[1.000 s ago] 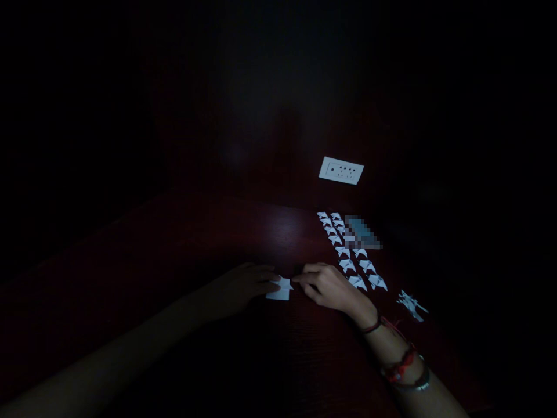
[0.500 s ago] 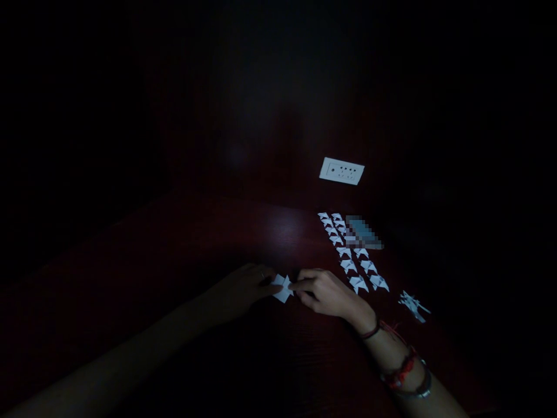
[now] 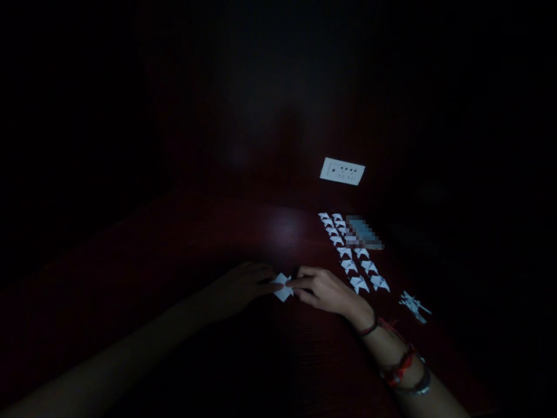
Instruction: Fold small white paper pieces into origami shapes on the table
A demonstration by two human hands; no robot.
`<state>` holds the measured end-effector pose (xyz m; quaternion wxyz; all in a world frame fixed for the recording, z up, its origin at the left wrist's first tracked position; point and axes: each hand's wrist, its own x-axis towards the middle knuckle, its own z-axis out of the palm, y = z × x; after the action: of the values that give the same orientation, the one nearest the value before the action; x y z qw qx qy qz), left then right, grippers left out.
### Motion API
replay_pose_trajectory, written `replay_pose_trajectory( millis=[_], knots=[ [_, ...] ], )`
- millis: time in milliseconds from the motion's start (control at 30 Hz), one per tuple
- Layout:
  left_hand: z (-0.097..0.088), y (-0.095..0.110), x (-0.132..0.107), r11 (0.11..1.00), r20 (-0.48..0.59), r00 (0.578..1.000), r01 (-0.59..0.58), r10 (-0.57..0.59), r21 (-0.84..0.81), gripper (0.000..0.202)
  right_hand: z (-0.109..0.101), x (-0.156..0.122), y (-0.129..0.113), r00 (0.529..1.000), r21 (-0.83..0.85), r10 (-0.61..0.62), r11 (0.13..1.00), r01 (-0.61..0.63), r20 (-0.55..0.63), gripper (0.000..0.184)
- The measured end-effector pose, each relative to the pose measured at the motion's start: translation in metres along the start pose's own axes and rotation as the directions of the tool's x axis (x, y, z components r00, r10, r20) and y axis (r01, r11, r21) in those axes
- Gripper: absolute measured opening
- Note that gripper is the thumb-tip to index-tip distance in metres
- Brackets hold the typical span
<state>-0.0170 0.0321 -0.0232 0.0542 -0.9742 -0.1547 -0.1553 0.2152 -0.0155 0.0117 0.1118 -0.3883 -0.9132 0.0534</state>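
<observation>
A small folded white paper (image 3: 283,295) lies on the dark red table between my two hands. From the left, my left hand (image 3: 241,287) pins it with the thumb, its other fingers curled behind in shadow. My right hand (image 3: 326,291) comes from the other side, its index fingertip pressing the paper's middle right by the left thumb tip. The remaining right fingers are bent, and the thumb is near the paper's right edge. Past my right hand, several folded white paper pieces (image 3: 348,266) lie in two slanting rows.
A pile of thin white paper strips (image 3: 413,306) lies right of the rows. A blurred-out flat object (image 3: 364,231) sits beside the far end of the rows. A white socket plate (image 3: 342,171) is on the wall behind the dark table (image 3: 243,223). Surroundings are very dark.
My right index finger has slid slightly left across the paper, toward the left thumb. A raised paper point near the top now looks flatter. Both arms stay almost in place.
</observation>
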Motion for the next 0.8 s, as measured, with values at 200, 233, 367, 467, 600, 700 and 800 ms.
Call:
replay_pose_trajectory(
  millis=[200,233,367,467,600,700,800],
  knots=[
    [0.002,-0.005,-0.002,1.000,0.004,1.000,0.009,-0.009,-0.022,0.050,-0.001,-0.001,0.001,1.000,-0.021,-0.008,1.000,0.008,0.023,0.031],
    [0.003,-0.006,-0.002,1.000,0.001,1.000,0.006,-0.006,-0.029,0.051,-0.001,-0.001,0.001,1.000,-0.027,-0.008,1.000,0.009,0.023,0.031],
    [-0.001,-0.005,-0.003,0.999,0.016,1.000,0.004,-0.004,-0.039,0.052,0.002,0.000,0.001,1.000,-0.017,-0.003,1.000,0.004,0.013,0.031],
    [-0.007,0.000,-0.003,1.000,0.041,0.999,0.024,-0.023,-0.020,0.050,0.004,0.002,0.002,0.999,0.068,0.016,0.998,-0.014,-0.039,0.032],
    [-0.011,0.004,-0.003,1.000,0.064,0.998,0.006,-0.005,-0.017,0.050,0.007,0.005,0.006,0.993,0.177,0.053,0.984,-0.034,-0.104,0.028],
    [-0.008,0.003,-0.003,1.000,0.061,0.998,0.007,-0.006,-0.016,0.051,0.011,0.006,0.008,0.992,0.210,0.073,0.976,-0.050,-0.101,0.022],
    [-0.004,0.002,-0.002,1.000,0.047,0.999,0.006,-0.005,-0.020,0.050,0.014,0.008,0.007,0.986,0.242,0.110,0.967,-0.076,-0.127,0.017]
  ],
)
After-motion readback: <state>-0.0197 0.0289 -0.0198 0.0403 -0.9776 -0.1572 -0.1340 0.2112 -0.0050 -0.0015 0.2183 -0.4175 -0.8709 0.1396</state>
